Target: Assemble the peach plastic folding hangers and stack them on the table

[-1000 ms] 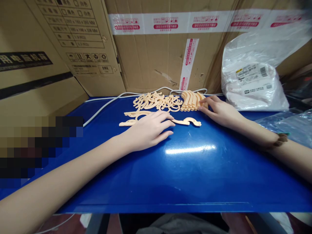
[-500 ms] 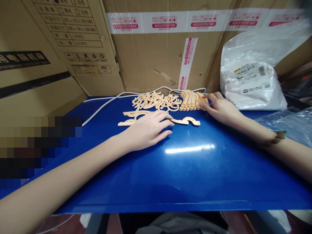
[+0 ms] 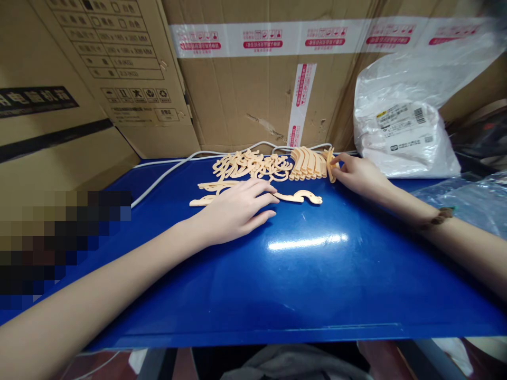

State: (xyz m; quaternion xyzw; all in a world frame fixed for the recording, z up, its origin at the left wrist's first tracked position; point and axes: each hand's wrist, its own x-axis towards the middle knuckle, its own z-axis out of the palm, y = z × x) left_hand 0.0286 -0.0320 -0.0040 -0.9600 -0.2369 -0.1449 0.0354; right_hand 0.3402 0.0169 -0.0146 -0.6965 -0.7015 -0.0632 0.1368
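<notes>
My left hand (image 3: 241, 214) lies palm down with its fingers stretched out, covering part of several flat, light-tan shaped pieces (image 3: 204, 200). From under its fingertips a wavy tan piece (image 3: 301, 197) with a rounded, holed end sticks out to the right. My right hand (image 3: 358, 177) pinches a slim curved tan piece (image 3: 330, 166) between thumb and fingers, just right of a neat row of curved tan pieces (image 3: 309, 163). Left of that row is a loose pile of curved tan pieces (image 3: 251, 164).
A blue tabletop (image 3: 237, 295) lies under everything. Cardboard boxes (image 3: 233, 95) stand along the back and left. A white cable (image 3: 170, 174) runs behind the pieces. A white plastic bag (image 3: 404, 132) and clear plastic film (image 3: 471, 203) are at the right.
At the right end of the row, my right hand has drawn the curved tan piece slightly apart from the others. My left hand stays nearly still over the flat pieces.
</notes>
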